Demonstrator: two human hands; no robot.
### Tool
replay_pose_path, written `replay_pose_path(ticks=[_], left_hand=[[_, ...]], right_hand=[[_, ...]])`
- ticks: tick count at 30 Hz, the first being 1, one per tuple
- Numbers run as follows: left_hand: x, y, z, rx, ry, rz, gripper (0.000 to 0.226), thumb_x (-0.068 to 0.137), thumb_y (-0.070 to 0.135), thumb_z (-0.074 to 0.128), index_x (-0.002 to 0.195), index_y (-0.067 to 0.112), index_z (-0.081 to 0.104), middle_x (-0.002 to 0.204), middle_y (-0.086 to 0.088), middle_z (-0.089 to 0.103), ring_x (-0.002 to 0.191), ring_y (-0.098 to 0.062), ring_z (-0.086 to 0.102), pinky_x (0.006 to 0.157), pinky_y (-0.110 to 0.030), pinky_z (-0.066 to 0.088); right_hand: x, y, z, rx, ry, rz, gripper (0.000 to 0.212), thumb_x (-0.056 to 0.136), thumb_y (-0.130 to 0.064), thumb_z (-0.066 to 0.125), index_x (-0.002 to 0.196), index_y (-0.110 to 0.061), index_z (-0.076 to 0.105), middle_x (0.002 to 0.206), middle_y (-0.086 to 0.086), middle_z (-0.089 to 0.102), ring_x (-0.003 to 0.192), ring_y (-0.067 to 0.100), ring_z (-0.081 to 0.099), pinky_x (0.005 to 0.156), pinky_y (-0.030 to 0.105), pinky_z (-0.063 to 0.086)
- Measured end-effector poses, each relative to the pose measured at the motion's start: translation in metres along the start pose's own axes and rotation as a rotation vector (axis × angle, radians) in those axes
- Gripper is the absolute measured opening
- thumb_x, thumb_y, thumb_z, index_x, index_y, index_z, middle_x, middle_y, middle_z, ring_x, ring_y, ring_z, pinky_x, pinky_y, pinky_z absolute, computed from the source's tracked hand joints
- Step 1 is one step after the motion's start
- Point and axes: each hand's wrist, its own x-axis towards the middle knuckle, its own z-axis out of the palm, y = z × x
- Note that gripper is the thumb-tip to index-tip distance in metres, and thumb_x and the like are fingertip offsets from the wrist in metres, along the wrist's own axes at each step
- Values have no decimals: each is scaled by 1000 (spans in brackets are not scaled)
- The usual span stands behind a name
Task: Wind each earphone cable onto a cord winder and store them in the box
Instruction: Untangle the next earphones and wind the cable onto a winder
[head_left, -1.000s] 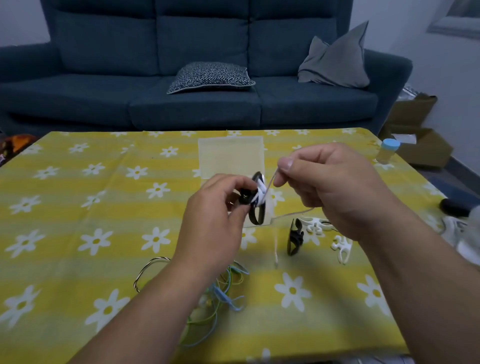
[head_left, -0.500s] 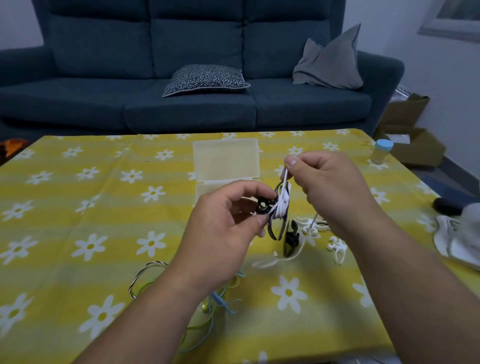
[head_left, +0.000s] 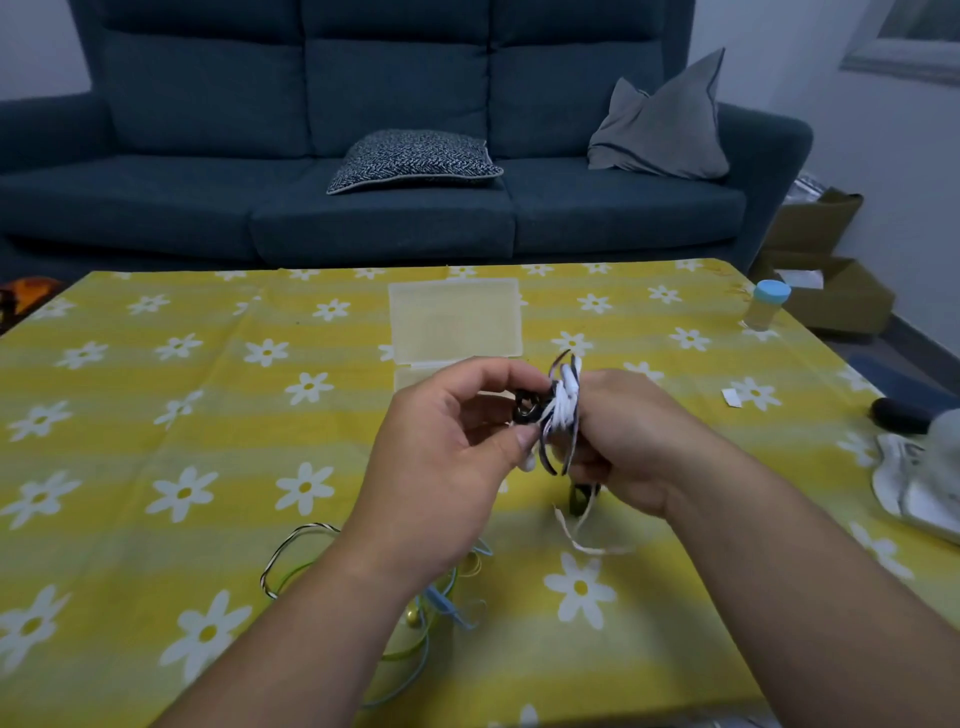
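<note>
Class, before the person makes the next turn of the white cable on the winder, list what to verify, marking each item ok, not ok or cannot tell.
1. Left hand grips black winder: ok.
2. Right hand holds white cable against the winder: ok.
3. Cable fully wound: not ok, a tail trails on the tablecloth.
4. Box open and within view: ok.
5. Earbuds tucked in: cannot tell.
6. Green and blue cables wound: not ok, lying loose.

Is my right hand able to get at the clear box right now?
Likely yes for reach: the clear box lies open just beyond the right hand with nothing between. But that hand is busy gripping the white cable on the black cord winder.
</note>
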Motion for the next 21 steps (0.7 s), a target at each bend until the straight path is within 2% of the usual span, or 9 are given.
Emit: replay_pose_path(ticks=[4, 7, 11, 14, 18, 21], left_hand=[[4, -1, -8, 47, 200, 20, 38, 82, -16, 64, 96, 19, 71, 85, -3, 75, 72, -19, 69, 66, -24, 54], [9, -4, -15, 105, 323, 20, 37, 83, -12, 65, 96, 22, 70, 85, -1, 75, 67, -16, 66, 65, -24, 51], [11, -9, -21, 161, 441, -16, 32, 85, -5, 68, 97, 25, 70, 79, 0, 75, 65, -15, 67, 64, -25, 52], [13, -9, -26, 200, 469, -49, 31, 85, -3, 68, 98, 25, 70, 79, 4, 75, 66, -11, 68, 65, -21, 53], [14, -10, -27, 271, 435, -45, 34, 85, -4, 68, 97, 28, 70, 83, 3, 75, 68, -13, 68, 68, -25, 53], [13, -10, -26, 283, 401, -39, 36, 85, -5, 67, 96, 29, 69, 84, 3, 75, 69, -15, 68, 67, -26, 53]], right_hand=[[-1, 11, 12, -52, -216, 33, 37, 98, -23, 51, 63, -19, 65, 54, -3, 28, 45, 10, 18, 42, 22, 14], [-2, 12, 14, -40, -265, -22, 30, 104, -26, 44, 79, -17, 57, 53, -5, 31, 45, 9, 20, 40, 19, 18], [-7, 8, 11, -33, -324, -114, 31, 103, -28, 46, 78, -14, 58, 52, -5, 36, 46, 9, 25, 43, 19, 23], [-13, 1, 7, -44, -352, -180, 29, 101, -25, 51, 80, -11, 64, 51, -5, 36, 46, 8, 27, 43, 19, 24], [-17, -6, 1, -87, -309, -260, 25, 97, -18, 58, 76, -10, 68, 50, -6, 35, 46, 10, 26, 44, 21, 22], [-18, -9, -2, -57, -281, -279, 29, 98, -17, 55, 75, -9, 69, 49, -5, 32, 45, 9, 24, 43, 20, 22]])
